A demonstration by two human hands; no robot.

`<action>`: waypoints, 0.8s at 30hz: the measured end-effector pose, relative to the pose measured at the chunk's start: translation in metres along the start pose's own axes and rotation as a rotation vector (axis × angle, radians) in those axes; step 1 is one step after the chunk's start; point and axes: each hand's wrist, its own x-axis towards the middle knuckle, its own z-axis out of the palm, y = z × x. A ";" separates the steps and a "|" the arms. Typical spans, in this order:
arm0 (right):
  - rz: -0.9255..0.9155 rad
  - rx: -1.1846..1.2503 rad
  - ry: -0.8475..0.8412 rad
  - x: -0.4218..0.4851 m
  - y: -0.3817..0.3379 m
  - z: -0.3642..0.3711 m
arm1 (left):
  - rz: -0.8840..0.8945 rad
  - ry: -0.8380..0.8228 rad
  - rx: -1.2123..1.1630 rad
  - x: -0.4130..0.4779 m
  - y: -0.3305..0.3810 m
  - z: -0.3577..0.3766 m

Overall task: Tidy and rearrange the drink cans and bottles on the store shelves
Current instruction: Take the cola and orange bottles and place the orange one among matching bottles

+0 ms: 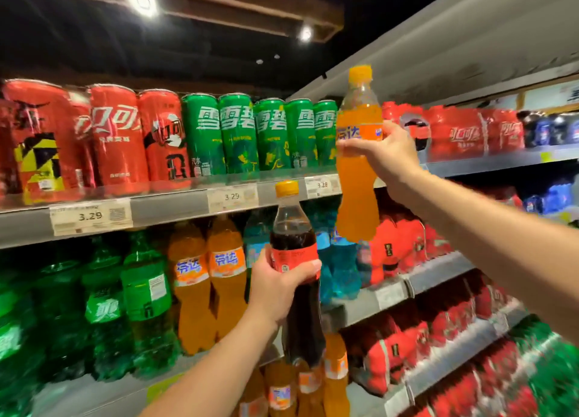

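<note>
Head view: the left hand (279, 291) curls round an upright cola bottle (293, 228), just beside the shelved Fanta bottles (210, 278) at its nine o'clock. At one o'clock from it, the right hand (391, 153) grips an upright Fanta bottle (357, 197); its matching row lies toward eight o'clock, nearer the left hand.

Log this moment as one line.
left hand grips cola bottle | right hand grips orange bottle | both held before shelves
</note>
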 end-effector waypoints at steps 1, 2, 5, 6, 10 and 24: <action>-0.016 -0.006 0.014 0.017 -0.001 -0.006 | 0.009 0.030 -0.002 0.006 -0.003 0.011; -0.030 -0.005 0.017 0.035 0.000 -0.012 | 0.016 0.053 -0.011 0.012 -0.005 0.022; -0.035 0.002 0.016 0.078 -0.004 -0.022 | 0.035 0.089 -0.043 0.024 -0.010 0.045; -0.036 -0.005 0.006 0.087 -0.007 -0.024 | 0.044 0.097 -0.039 0.027 -0.012 0.049; -0.025 0.012 0.041 0.113 -0.005 -0.024 | 0.068 0.112 0.062 0.040 -0.015 0.054; -0.026 -0.054 0.018 0.162 0.002 -0.002 | 0.104 0.146 0.236 0.068 -0.013 0.050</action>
